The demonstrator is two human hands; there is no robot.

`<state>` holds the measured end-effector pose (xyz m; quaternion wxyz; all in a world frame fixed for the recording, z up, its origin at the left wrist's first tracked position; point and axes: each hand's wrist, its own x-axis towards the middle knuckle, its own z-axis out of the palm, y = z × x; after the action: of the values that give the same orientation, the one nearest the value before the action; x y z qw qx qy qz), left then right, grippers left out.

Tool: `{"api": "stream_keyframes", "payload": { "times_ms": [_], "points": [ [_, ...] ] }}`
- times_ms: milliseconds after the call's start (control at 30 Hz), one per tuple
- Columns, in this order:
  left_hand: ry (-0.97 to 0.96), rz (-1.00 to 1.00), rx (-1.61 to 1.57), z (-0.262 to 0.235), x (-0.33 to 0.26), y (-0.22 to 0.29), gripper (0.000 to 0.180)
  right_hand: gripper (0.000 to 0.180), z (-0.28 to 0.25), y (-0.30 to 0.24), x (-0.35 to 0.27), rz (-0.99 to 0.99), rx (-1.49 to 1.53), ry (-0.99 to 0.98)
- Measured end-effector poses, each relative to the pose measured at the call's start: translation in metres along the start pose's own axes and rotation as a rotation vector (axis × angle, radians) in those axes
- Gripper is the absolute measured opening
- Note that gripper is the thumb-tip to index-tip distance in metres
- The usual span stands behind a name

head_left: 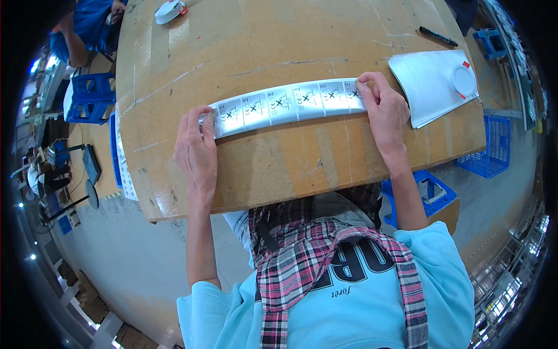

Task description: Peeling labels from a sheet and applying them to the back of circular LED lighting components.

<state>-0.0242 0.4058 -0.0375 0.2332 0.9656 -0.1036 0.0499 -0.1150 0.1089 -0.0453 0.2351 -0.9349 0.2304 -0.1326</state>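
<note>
A strip of silver labels point(285, 104) with black printed symbols stretches between my two hands above the cardboard-covered table point(256, 168). My left hand point(196, 139) pinches its left end between thumb and fingers. At the other end, my right hand point(383, 107) grips the strip's upper right corner with thumb and fingertips. The strip bows slightly and shows several labels in a row. Just right of my right hand lies a stack of white sheets point(424, 87), with a small white roll point(462, 78) with red bits on top.
A black marker point(438, 36) lies at the far right, and another white roll point(168, 11) at the far left. Blue stools point(93, 96) and a blue crate point(491, 148) stand beside the table. A person in blue point(87, 26) sits at the upper left.
</note>
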Motion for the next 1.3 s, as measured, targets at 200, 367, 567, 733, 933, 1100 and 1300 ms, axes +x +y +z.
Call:
{"api": "stream_keyframes", "payload": {
  "times_ms": [200, 367, 567, 733, 933, 1100, 1300],
  "points": [
    [0.039, 0.046, 0.058, 0.003, 0.002, -0.003, 0.012, 0.011, 0.0, -0.001, 0.0, 0.009, -0.003, 0.0],
    [0.09, 0.12, 0.033, 0.006, 0.003, -0.005, 0.011, 0.012, -0.001, -0.001, 0.0, 0.035, -0.013, -0.022],
    [0.099, 0.109, 0.107, 0.008, 0.002, -0.007, 0.013, 0.013, 0.0, 0.0, 0.0, 0.022, -0.019, -0.02],
    [0.142, 0.381, 0.164, 0.011, 0.005, -0.014, 0.029, 0.013, -0.001, -0.001, 0.0, 0.016, -0.035, -0.03],
    [-0.074, 0.702, 0.258, 0.01, 0.012, -0.02, 0.064, 0.014, 0.001, 0.002, -0.001, 0.006, -0.027, 0.001],
    [-0.115, 0.925, 0.409, 0.009, 0.023, -0.02, 0.076, 0.013, 0.001, 0.003, 0.0, 0.012, -0.003, -0.006],
    [-0.228, 0.975, 0.542, 0.006, 0.029, -0.019, 0.081, 0.013, -0.001, 0.002, -0.001, 0.002, 0.008, -0.008]
  ]
}}
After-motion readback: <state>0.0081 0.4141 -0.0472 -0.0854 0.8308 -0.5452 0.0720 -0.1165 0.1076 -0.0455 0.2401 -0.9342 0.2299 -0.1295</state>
